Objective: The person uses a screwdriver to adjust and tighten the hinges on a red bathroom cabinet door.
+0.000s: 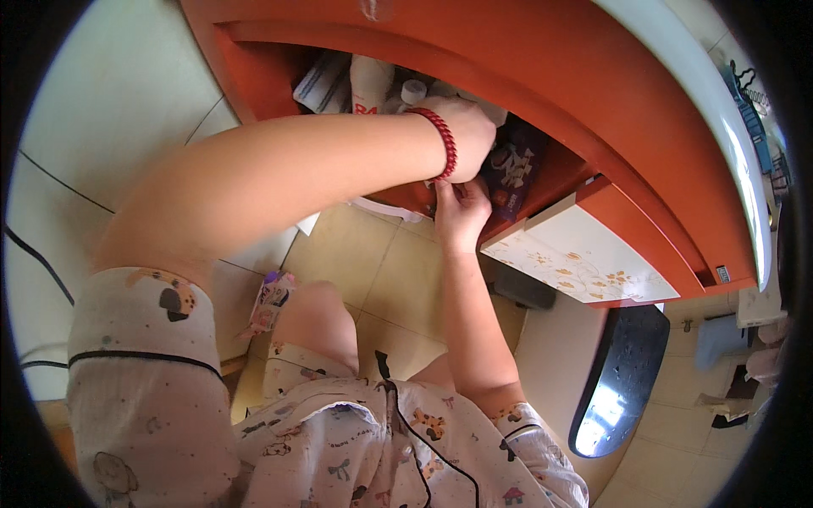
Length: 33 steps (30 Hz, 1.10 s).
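My left hand (467,135), with a red braided bracelet on its wrist, reaches into the open compartment of an orange-red cabinet (525,51). Its fingers curl down and inward, and whatever they grip is hidden. Just below it, my right hand (462,213) is closed in a pinch near the compartment's front edge, its fingertips partly covered by the left wrist. A dark purple packet (513,169) lies right beside both hands. Behind the left hand are a white package with red print (370,83), a white round cap (413,91) and a striped cloth-like item (323,83).
A white cabinet front with gold flowers (597,254) lies to the right of the hands. A glossy black panel (622,381) stands below it. On the tiled floor (381,262) near my knee is a pink and purple package (273,300). Black cords run along the left.
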{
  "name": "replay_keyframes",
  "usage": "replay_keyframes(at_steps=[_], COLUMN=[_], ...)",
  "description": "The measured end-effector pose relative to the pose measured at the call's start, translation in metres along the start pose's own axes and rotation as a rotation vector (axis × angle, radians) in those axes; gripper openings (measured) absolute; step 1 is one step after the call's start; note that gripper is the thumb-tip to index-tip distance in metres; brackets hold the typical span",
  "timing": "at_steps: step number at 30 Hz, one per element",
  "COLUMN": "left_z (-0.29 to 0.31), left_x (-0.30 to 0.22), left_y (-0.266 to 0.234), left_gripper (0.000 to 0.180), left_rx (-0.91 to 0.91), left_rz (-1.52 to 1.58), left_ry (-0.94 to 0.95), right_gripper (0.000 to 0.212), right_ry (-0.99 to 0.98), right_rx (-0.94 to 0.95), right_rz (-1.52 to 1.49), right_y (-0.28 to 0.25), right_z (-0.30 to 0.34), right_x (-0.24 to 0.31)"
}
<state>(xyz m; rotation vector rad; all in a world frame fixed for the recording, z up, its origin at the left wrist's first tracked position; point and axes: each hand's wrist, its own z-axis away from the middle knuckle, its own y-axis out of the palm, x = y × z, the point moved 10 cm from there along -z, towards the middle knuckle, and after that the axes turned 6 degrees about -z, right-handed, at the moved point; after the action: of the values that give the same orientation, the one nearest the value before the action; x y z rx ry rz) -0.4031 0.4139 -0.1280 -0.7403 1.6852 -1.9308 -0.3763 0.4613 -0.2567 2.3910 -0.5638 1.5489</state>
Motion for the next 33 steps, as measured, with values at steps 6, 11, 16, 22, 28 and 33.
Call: replay_keyframes(at_steps=[6,11,16,22,28,33], left_z=[0.012,0.004,-0.005,-0.002,-0.001,0.009], left_x=[-0.023,-0.011,-0.003,-0.001,0.003,-0.004], left_y=[-0.003,0.001,-0.001,0.010,0.002,0.000], left_gripper=[0.016,0.017,0.018,0.019,0.024,0.018], left_rx=[-0.156,-0.002,-0.037,0.032,0.055,0.011], left_rz=[-0.102,-0.083,-0.135,-0.086,-0.081,-0.195], left_ry=[0.431,0.223,0.200,0.293,0.142,0.362], right_gripper=[0.029,0.021,0.021,0.024,0.022,0.019], right_ry=[0.043,0.111,0.069,0.168,0.021,0.066], right_rx=[0.111,0.073,0.120,0.252,0.130,0.247], right_rz=[-0.095,-0.132,0.126,0.059,0.167,0.190], right_y=[0.004,0.004,0.000,0.008,-0.001,0.011], right_z=[-0.001,-0.008,-0.020,-0.019,-0.027,-0.029], right_x=[0.012,0.016,0.020,0.017,0.030,0.037])
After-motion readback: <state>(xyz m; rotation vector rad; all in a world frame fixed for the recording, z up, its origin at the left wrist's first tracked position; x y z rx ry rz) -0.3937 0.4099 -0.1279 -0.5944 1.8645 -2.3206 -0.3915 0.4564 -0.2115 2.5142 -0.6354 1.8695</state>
